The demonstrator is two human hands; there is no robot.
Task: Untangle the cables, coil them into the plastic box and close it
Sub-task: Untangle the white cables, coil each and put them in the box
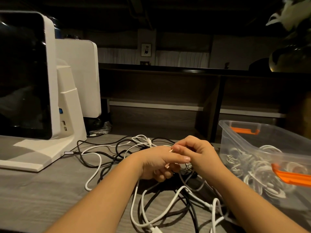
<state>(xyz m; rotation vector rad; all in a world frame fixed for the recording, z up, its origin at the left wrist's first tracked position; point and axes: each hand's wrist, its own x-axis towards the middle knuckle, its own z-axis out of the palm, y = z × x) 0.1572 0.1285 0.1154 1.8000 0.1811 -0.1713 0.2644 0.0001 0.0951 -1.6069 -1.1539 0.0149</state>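
tangled white and black cables (134,165) on the worktop (42,190), both hands working one strand.

left hand (158,163) and right hand (200,157) pinch a thin cable end between curled fingers, just beside the clear plastic box (235,140) holding coiled white cables. pulling hard now could tighten the knot or drag loops off the edge.

bare worktop (42,195) at the front left gives open room. the white screen stand (55,132) blocks the far left, the plastic box (262,148) walls off the right, and tangled cables (107,158) sprawl across the middle between them.
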